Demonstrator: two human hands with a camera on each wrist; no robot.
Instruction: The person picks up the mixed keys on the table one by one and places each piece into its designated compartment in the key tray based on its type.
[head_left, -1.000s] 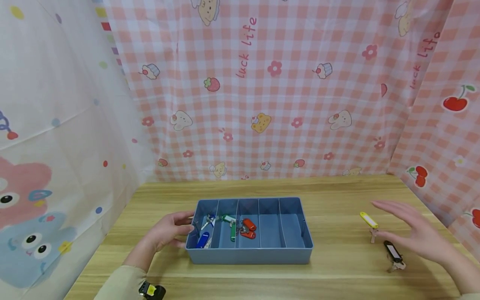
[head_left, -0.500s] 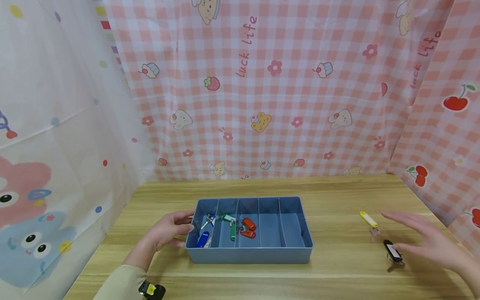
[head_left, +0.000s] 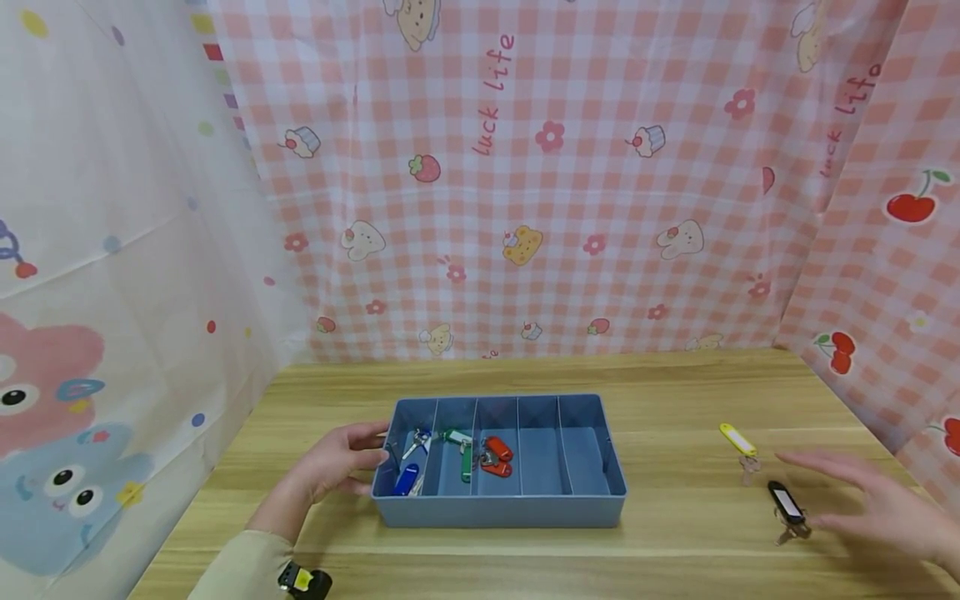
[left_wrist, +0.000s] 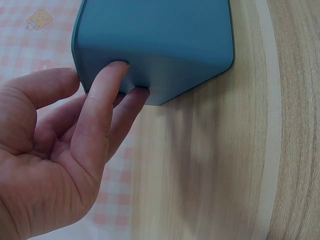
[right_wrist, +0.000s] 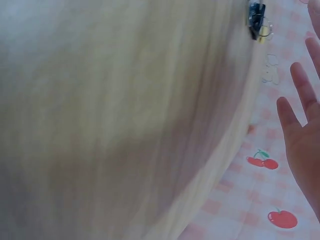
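In the head view a blue tray with five... several compartments stands mid-table. My left hand rests its fingertips against the tray's left end; the left wrist view shows those fingertips on the outer wall. From the left, the compartments hold keys with blue tags, green tags and red tags. At right, my right hand hovers with fingers spread beside a key with a black tag, holding nothing. Just beyond lies a key with a yellow tag.
The wooden table carries all of this. A pink checked cloth hangs behind and on the right, and a white patterned cloth on the left. A black strap with a yellow mark is at my left sleeve.
My right hand has moved right and nearer, from beside the yellow-tagged key to beside the black-tagged one. The left hand and tray have kept their places.
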